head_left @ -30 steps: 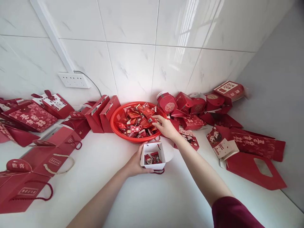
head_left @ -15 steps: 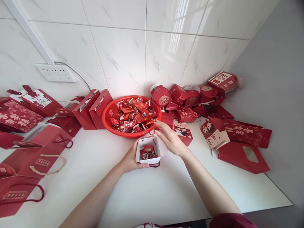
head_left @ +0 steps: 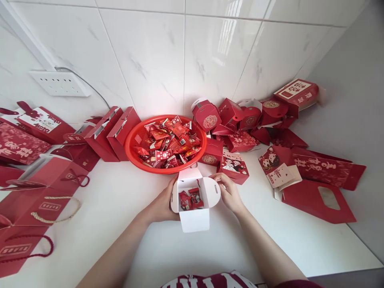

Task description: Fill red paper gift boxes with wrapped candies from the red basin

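A small box with a white inside (head_left: 194, 221) stands open in front of me, its flaps spread outward. Red wrapped candies (head_left: 192, 199) lie in it. My left hand (head_left: 164, 204) is wrapped round the box's left side, the fingers partly hidden behind the flap. At the right, my right hand (head_left: 229, 192) pinches the edge of the rounded right flap with thumb and fingers. Just behind the box sits a red plastic basket (head_left: 129, 154) heaped with red-wrapped sweets (head_left: 171, 142).
Red gift boxes with cord handles (head_left: 45, 200) line the left of the white table (head_left: 120, 192). More red boxes (head_left: 210, 120) lie behind on the right, and flattened red bags (head_left: 318, 200) farther right. A socket strip (head_left: 60, 83) is on the tiled wall.
My right hand has come down from the basket's edge to the box's right flap. The box's flaps now show spread out. The view has shifted slightly.
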`<action>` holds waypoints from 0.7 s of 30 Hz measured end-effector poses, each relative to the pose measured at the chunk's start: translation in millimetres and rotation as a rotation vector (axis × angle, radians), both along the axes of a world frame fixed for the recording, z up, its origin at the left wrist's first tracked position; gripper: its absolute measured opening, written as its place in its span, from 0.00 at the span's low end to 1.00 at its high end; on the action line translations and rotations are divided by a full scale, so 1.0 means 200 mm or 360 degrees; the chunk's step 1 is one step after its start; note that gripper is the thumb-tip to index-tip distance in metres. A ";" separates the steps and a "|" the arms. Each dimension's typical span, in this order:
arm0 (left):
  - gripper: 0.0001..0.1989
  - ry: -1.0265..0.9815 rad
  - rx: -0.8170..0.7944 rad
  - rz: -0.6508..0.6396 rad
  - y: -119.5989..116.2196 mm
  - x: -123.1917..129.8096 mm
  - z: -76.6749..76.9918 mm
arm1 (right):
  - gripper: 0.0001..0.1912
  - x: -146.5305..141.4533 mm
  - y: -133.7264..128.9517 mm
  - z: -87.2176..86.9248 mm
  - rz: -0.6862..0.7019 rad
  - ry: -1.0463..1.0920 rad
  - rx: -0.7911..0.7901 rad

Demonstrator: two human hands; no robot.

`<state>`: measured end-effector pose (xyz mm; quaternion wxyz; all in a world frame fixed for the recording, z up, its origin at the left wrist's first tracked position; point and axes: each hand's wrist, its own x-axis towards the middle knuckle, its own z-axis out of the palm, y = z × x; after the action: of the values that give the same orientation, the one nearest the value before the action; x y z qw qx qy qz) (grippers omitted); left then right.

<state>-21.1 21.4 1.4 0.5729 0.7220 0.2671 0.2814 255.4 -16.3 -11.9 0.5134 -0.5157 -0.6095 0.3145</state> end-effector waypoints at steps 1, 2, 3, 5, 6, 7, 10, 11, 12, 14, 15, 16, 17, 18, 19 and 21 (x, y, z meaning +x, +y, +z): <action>0.64 0.0019 0.0032 -0.0010 0.00 -0.01 -0.01 | 0.06 -0.01 0.00 0.00 0.0066 -0.0046 0.0022; 0.63 0.0012 0.0036 -0.0032 0.01 -0.02 -0.02 | 0.06 -0.01 0.00 0.01 0.0130 -0.0092 0.0052; 0.61 -0.0023 0.0016 -0.0053 0.01 -0.03 -0.03 | 0.08 -0.01 -0.01 0.01 0.0187 -0.0136 0.0085; 0.54 -0.0132 -0.0008 -0.0025 0.01 -0.03 -0.06 | 0.13 -0.01 -0.02 0.02 0.0268 -0.0203 0.0136; 0.50 -0.0172 0.0010 0.0045 0.00 -0.03 -0.06 | 0.14 -0.01 -0.03 0.03 0.0288 -0.0216 0.0148; 0.46 -0.0195 0.0055 0.0144 -0.01 -0.02 -0.07 | 0.15 -0.01 -0.04 0.03 0.0294 -0.0209 0.0153; 0.32 -0.0220 0.0271 0.0502 -0.05 0.01 -0.06 | 0.15 -0.01 -0.06 0.04 0.0263 -0.0080 0.0142; 0.28 -0.0219 0.0329 0.0628 -0.06 0.02 -0.05 | 0.17 -0.01 -0.07 0.04 0.0253 -0.0033 0.0149; 0.25 -0.0221 0.0357 0.0747 -0.07 0.03 -0.05 | 0.20 -0.01 -0.07 0.04 0.0252 -0.0002 0.0165; 0.22 -0.0249 0.0288 0.0944 -0.09 0.05 -0.05 | 0.28 -0.01 -0.08 0.04 0.0283 -0.0015 0.0240; 0.22 -0.0281 0.0193 0.1007 -0.09 0.06 -0.05 | 0.33 -0.01 -0.08 0.04 0.0311 -0.0068 0.0304; 0.22 -0.0325 0.0073 0.1039 -0.09 0.07 -0.05 | 0.39 -0.01 -0.08 0.05 0.0347 -0.0156 0.0379; 0.23 -0.0382 -0.0057 0.1041 -0.09 0.08 -0.05 | 0.44 -0.01 -0.08 0.06 0.0398 -0.0284 0.0453; 0.25 -0.0447 -0.0192 0.1015 -0.09 0.08 -0.05 | 0.49 0.00 -0.08 0.07 0.0460 -0.0441 0.0519; 0.26 -0.0509 -0.0347 0.0962 -0.08 0.09 -0.04 | 0.52 -0.01 -0.09 0.09 0.0525 -0.0604 0.0571; 0.30 -0.0610 -0.0724 0.0776 -0.07 0.10 -0.02 | 0.57 -0.01 -0.10 0.13 0.0644 -0.0889 0.0601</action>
<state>-0.5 7.7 -1.7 0.6743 0.4260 0.3745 0.4728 253.6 -36.7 14.5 0.3412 -0.3472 -0.8623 0.1393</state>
